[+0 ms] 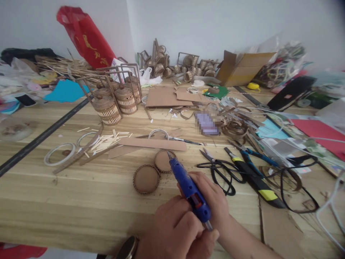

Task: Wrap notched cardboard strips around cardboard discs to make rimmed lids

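A blue hot glue gun (185,183) points away from me, its tip over the right one of two round cardboard discs. My right hand (211,192) is wrapped round its handle. At the gun's rear, my left hand (176,226) is closed, thumb and fingers at the clear glue stick (208,225) that sticks out of the back. The left cardboard disc (146,178) and the right cardboard disc (163,160) lie flat, edges touching, each with a ridged brown rim. A round watch (128,248) sits on my left wrist.
Right of the gun lie black-handled scissors (215,165), a black and yellow utility knife (256,180) and blue-handled pliers (253,158). Behind the discs are a cardboard strip (153,143), short wooden sticks (107,142) and rolls of tape (59,154). Small lidded baskets (106,109) stand at the back left.
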`<state>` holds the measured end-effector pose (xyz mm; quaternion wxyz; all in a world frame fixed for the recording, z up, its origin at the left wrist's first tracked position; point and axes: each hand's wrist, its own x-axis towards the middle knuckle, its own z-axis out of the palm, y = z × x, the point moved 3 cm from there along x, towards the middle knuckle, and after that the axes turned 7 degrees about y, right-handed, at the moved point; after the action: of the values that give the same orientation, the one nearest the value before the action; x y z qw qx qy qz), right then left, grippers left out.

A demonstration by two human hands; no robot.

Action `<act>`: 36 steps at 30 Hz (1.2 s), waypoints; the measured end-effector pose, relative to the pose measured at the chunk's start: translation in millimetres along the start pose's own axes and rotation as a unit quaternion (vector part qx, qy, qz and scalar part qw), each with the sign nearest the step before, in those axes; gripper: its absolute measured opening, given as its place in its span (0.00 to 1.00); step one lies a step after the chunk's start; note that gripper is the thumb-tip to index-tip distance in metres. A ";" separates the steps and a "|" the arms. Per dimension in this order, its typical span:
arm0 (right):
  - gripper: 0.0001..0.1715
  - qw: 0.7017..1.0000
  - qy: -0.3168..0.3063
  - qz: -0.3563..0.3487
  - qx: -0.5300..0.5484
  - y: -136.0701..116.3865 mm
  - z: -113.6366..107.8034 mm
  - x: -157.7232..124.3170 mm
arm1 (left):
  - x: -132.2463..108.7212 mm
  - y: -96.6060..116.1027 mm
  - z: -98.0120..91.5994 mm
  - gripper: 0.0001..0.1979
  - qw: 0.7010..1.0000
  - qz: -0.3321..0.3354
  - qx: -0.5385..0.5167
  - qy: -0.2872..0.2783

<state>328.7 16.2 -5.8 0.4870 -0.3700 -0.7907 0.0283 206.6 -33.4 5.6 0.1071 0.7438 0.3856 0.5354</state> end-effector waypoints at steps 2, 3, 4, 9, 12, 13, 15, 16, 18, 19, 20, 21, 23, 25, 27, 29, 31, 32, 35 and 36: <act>0.12 1.000 0.001 0.005 0.001 0.2 0.3 -0.2 | -0.7 -0.9 1.2 0.14 1.000 -0.002 -0.004 0.004; 0.12 1.000 0.002 0.006 0.003 0.2 0.8 -0.7 | -1.1 -1.0 1.9 0.14 1.000 0.000 -0.005 0.008; 0.12 1.000 0.001 0.007 0.008 0.2 1.6 -1.5 | -1.6 -0.9 2.6 0.14 1.000 0.002 -0.006 0.012; 0.09 0.995 -0.025 0.080 0.050 2.3 8.4 -8.0 | -4.9 -0.1 0.2 0.14 0.999 0.023 0.016 -0.021; 0.03 0.989 -0.033 0.133 0.050 4.5 9.0 -8.2 | -3.0 -5.1 -15.1 0.14 0.993 0.074 0.054 -0.073; 0.02 0.987 -0.026 0.151 0.041 5.8 8.0 -7.2 | -0.4 -11.4 -23.1 0.14 0.991 0.063 0.082 -0.082; 0.05 0.984 -0.007 0.179 0.025 8.7 5.5 -4.9 | 6.4 -30.7 -38.9 0.13 0.980 0.018 0.160 -0.118; 0.05 0.982 -0.004 0.186 0.022 10.0 5.0 -4.0 | 10.1 -42.9 -46.0 0.12 0.970 -0.017 0.205 -0.132; 0.06 0.981 -0.007 0.193 0.027 12.0 5.9 -3.2 | 15.7 -67.2 -53.7 0.22 0.942 -0.063 0.272 -0.183; 0.06 0.980 -0.012 0.196 0.032 12.9 7.2 -3.4 | 17.2 -77.9 -53.9 0.28 0.931 -0.081 0.282 -0.216; 0.07 0.979 -0.018 0.201 0.038 14.0 8.9 -4.1 | 17.6 -86.9 -52.1 0.31 0.922 -0.096 0.280 -0.249; 0.08 0.976 -0.026 0.210 0.042 15.5 11.0 -5.2 | 17.4 -93.5 -49.4 0.33 0.916 -0.110 0.272 -0.275; 0.09 0.968 -0.035 0.245 0.053 19.7 15.3 -8.1 | 16.0 -99.9 -44.0 0.33 0.908 -0.138 0.255 -0.302; 0.08 0.952 -0.038 0.295 0.073 24.6 18.9 -11.2 | 15.3 -97.5 -42.1 0.32 0.916 -0.157 0.230 -0.289; 0.08 0.934 -0.031 0.338 0.112 27.7 21.1 -13.0 | 16.9 -89.0 -44.3 0.30 0.936 -0.166 0.188 -0.246; 0.08 0.920 -0.018 0.359 0.158 27.6 21.5 -13.0 | 20.3 -79.3 -47.4 0.30 0.955 -0.180 0.123 -0.203; 0.09 0.910 -0.004 0.363 0.202 25.8 20.5 -12.6 | 23.8 -72.3 -47.1 0.30 0.956 -0.218 0.040 -0.194; 0.10 0.906 0.002 0.362 0.218 24.9 19.8 -12.5 | 25.4 -70.0 -45.0 0.30 0.949 -0.241 -0.008 -0.201; 0.10 0.904 0.010 0.351 0.243 24.1 17.9 -12.6 | 28.6 -67.1 -34.9 0.30 0.922 -0.288 -0.133 -0.222; 0.10 0.905 0.013 0.347 0.244 24.7 17.5 -12.3 | 29.0 -67.4 -31.4 0.30 0.916 -0.292 -0.162 -0.223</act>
<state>331.8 32.1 -34.1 0.5320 -0.4912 -0.5738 0.3828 151.7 24.5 0.4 0.4608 0.6707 0.4597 0.3558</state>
